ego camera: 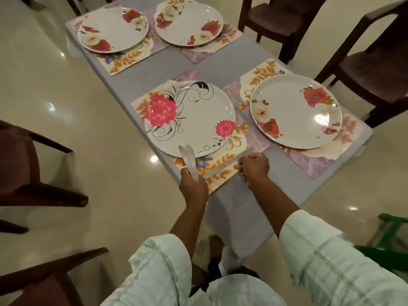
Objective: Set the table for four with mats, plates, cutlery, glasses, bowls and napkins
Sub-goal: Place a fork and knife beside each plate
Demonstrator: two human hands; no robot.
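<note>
- Worktop [220, 62]: four mats, each bearing one plate; no glasses, bowls or napkins in view.
- Left hand [193, 186]: fingers curled round two spoons [187, 160], bowls overlapping the nearest plate [192, 120] at its 6 o'clock rim.
- Right hand [254, 167]: pinches a knife [229, 163] lying across the mat [223, 171], at the plate's 5 o'clock.
- Risk, judged: the mat sits at the worktop edge; a nudged knife could slide off, or the spoons could clip the plate.
</note>
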